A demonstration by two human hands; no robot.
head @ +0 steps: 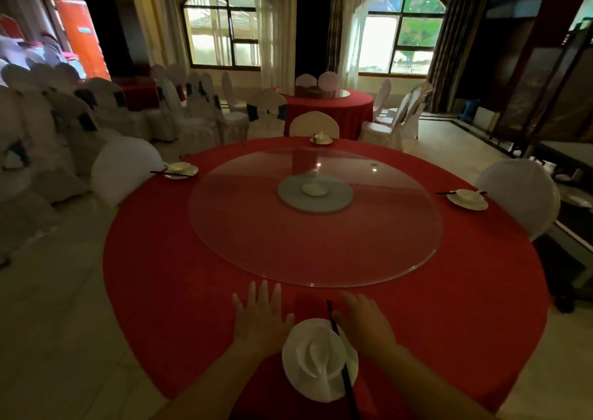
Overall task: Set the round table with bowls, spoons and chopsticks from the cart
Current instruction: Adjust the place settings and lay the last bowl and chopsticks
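Step in hand: by my reading, the final straightening of the nearest place setting.
Left hand: the left hand [260, 317] lay flat on the red cloth with its fingers spread wide, holding nothing, just beside the plate [287, 363].
Right hand: the right hand [365, 323] sat at the far end of the black chopsticks [346, 378] with its fingers curled down. Its back hid the fingertips, so I cannot tell whether it pinched them or only touched them.
Nearest setting: a white bowl [301, 350] stood on the plate with a white spoon [316, 357] in it. The chopsticks lay across the plate's right rim, their near end running out of view.
Round table: the round table [192, 259] carried a glass turntable [288, 243] in its middle.
Other settings: the left setting [181, 169], far setting [321, 139] and right setting [467, 199] were laid at their seats.
Progress: four places looked laid; more may remain.
Risk, chopsticks: propped on the rim and pointing at the table edge, they could roll or slide off if nudged.
Risk, cloth: a push from the flat hand could drag the cloth and shift the plate, which sat near the edge.
Risk, forearm: either arm drawing back could clip the bowl.
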